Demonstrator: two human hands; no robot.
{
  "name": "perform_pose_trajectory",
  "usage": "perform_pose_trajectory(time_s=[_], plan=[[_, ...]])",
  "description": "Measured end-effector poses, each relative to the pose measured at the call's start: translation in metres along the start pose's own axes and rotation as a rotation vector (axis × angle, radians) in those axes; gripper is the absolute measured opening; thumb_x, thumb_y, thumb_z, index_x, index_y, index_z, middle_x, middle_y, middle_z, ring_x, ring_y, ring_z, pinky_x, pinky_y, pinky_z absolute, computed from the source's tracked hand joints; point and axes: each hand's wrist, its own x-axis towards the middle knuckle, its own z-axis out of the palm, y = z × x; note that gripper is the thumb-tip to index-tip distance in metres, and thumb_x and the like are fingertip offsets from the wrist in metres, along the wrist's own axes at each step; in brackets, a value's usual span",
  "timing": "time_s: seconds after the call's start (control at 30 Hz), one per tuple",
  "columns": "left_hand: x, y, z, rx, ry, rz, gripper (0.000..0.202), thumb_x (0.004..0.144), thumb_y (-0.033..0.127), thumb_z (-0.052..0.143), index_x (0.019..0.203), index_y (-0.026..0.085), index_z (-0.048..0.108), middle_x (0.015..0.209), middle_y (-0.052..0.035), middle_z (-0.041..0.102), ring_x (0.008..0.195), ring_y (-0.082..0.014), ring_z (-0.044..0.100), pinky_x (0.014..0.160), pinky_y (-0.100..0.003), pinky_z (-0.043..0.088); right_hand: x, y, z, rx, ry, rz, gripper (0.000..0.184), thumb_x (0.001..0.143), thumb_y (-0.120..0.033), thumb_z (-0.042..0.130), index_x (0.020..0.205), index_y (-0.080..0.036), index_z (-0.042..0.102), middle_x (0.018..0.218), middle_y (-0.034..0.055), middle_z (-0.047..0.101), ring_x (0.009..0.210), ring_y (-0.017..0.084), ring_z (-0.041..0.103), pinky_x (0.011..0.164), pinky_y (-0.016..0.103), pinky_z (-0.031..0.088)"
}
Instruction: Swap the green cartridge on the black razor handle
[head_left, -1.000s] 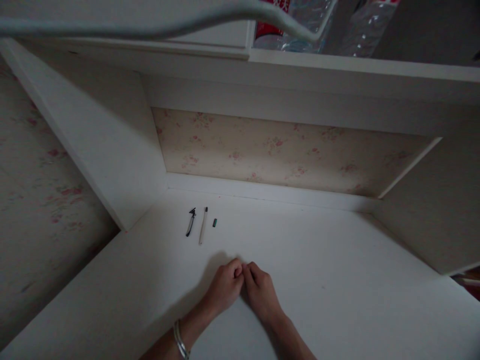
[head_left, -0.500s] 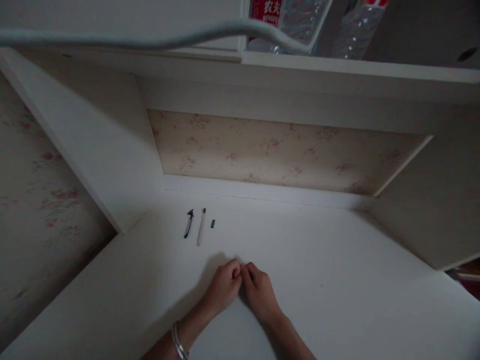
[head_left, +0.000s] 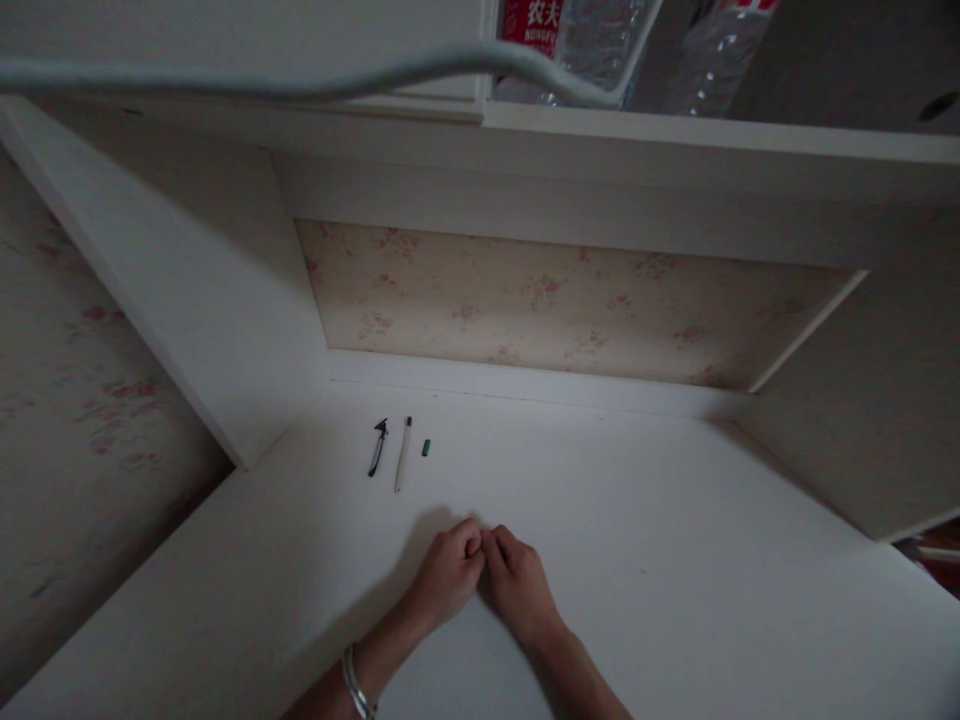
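Observation:
My left hand (head_left: 450, 570) and my right hand (head_left: 519, 580) rest on the white desktop (head_left: 675, 520), both curled into fists. Their thumb sides meet in the middle, and nothing shows in either one. Beyond them, to the left, lie three small things in a row. A black-headed razor (head_left: 378, 448) is leftmost. Beside it is a pale toothbrush (head_left: 403, 456) with a dark head pointing away from me. At the right end of the row sits a small dark green piece (head_left: 426, 448), too small to name. A silver bangle (head_left: 355, 684) circles my left wrist.
A shelf (head_left: 675, 130) overhangs the back of the desk, holding clear plastic bottles (head_left: 716, 60) and a red-labelled pack (head_left: 531, 25). A pale cable (head_left: 300, 85) crosses in front of it. Side panels (head_left: 225, 290) bound the desk, with flowered wallpaper (head_left: 525, 300) behind.

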Motion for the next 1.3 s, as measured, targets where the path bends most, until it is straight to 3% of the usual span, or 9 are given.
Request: perform_pose_trajectory(time_s=[1.3], plan=[[-0.0006,0.0003,-0.0006,-0.002,-0.004,0.011,0.018,0.071,0.011,0.039,0.059,0.02,0.03,0.054,0.0065,0.032,0.054,-0.0106,0.033,0.052,-0.025,0.02,-0.0004,-0.0026,-0.0014,-0.033,-0.003,0.013,0.031,0.094,-0.034,0.035,0.071,-0.021,0.053,0.062,-0.0003,0.058,0.056,0.014,0.051,0.055,0.022,0.034]])
